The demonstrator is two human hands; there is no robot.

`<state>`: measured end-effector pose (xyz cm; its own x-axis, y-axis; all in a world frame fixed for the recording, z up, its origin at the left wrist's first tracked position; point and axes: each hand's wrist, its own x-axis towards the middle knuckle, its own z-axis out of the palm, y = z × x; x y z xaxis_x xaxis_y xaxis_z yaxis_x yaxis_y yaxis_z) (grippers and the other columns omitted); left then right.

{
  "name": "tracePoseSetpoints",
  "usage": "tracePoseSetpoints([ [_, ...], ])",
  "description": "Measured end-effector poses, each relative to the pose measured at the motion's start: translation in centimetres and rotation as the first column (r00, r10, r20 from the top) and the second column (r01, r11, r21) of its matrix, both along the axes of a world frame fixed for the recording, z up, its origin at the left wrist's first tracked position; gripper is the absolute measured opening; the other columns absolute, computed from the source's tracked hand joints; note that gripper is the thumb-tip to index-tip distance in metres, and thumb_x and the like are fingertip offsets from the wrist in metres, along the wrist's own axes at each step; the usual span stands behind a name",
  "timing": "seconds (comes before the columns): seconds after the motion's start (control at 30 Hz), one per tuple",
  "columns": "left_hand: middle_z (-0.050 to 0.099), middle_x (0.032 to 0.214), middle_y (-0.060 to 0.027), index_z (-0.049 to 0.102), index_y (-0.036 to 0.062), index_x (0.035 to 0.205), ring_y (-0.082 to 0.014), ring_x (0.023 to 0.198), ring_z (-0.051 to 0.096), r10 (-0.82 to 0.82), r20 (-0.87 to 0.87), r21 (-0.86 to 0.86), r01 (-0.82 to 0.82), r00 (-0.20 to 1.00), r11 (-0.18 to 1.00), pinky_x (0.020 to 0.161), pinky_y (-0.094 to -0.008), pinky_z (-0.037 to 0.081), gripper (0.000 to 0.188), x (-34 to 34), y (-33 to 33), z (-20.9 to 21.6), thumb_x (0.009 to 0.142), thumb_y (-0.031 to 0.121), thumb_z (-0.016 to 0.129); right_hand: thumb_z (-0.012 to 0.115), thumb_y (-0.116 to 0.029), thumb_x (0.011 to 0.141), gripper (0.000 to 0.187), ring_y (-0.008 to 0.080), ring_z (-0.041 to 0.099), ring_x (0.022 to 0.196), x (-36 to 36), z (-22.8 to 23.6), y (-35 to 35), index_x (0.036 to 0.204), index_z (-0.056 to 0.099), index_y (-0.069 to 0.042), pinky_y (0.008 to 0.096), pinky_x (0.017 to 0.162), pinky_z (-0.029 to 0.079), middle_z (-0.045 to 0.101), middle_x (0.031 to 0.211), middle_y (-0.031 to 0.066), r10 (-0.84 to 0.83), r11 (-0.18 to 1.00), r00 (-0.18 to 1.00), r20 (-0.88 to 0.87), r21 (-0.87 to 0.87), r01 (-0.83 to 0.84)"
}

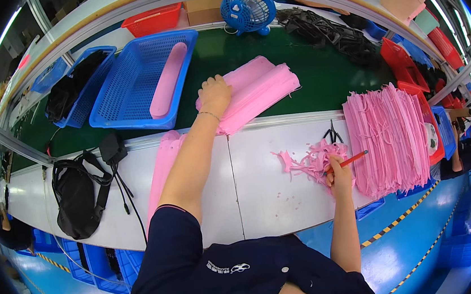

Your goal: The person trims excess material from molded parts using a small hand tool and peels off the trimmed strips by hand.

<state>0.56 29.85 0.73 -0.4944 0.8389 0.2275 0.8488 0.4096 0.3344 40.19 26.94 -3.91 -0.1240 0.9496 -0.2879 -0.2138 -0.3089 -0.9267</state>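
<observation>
My left hand [215,95] reaches far forward, its fingers curled over the left end of a stack of pink fabric strips [261,90] on the green mat. My right hand [337,174] is closed round a slim red pen [353,159], whose dark end points up and right. Under and beside that hand lies a tangled heap of pink scraps [313,159]. Black-handled snips [333,133] rest just behind the heap. Right of it stands a tall bundle of pink strips [388,138]. More pink strips [160,160] lie partly hidden beneath my left forearm.
A blue basket [121,81] at the back left holds one long pink piece [169,79]. Nearby sit a black bag [78,196] and a black adapter with cables [113,149]. A blue fan [248,12] and black straps [326,30] are at the back. Red bins [403,63] stand right.
</observation>
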Motion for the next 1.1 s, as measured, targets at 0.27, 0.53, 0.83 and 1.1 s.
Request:
tracePoseSetpoints([
  [0.27,0.059,0.102,-0.0179,0.053,0.0048,0.109,-0.0324,0.094,0.062,-0.098,-0.076,0.079,0.104,0.992,0.991,0.079,-0.0426,0.052,0.033,-1.3,1.1,-0.3,0.077,0.006,0.059,0.058,-0.014,0.090,0.012,0.0044,0.035,0.037,-1.1,0.2,-0.8,0.097,0.057,-0.004,0.0200,0.031,0.024,0.054,0.065,0.0025,-0.023,0.995,0.994,0.108,0.097,0.012],
  [0.53,0.057,0.102,-0.0175,0.053,0.0039,0.106,-0.0334,0.097,0.059,-0.272,-0.174,-0.019,0.273,0.946,0.962,0.080,-0.0420,0.050,0.028,5.3,-2.7,2.4,0.079,0.008,0.059,0.062,-0.013,0.088,0.011,0.0042,0.035,0.037,-1.3,0.6,-0.7,0.093,0.056,-0.005,0.0200,0.031,0.022,0.053,0.062,0.0014,-0.008,0.993,0.990,0.140,0.115,-0.009],
  [0.83,0.054,0.100,-0.0150,0.055,0.0015,0.099,-0.0344,0.099,0.052,-0.275,-0.153,0.137,0.296,0.949,0.945,0.082,-0.0470,0.045,0.037,5.0,-1.3,0.7,0.071,0.018,0.072,0.061,-0.015,0.089,0.014,0.0042,0.036,0.037,-0.9,0.6,-0.8,0.096,0.058,-0.003,0.0202,0.032,0.024,0.054,0.064,0.0017,-0.003,0.997,0.996,0.084,0.073,-0.003],
  [1.1,0.056,0.098,-0.0164,0.056,0.0015,0.101,-0.0324,0.088,0.056,-0.223,-0.256,0.200,0.278,0.940,0.940,0.075,-0.0402,0.046,0.034,7.0,-1.1,1.0,0.072,0.013,0.068,0.063,-0.016,0.088,0.022,0.0042,0.036,0.038,-1.4,4.0,-2.1,0.103,0.058,-0.002,0.0205,0.033,0.024,0.053,0.063,0.0015,0.042,0.997,0.991,0.130,0.059,-0.050],
])
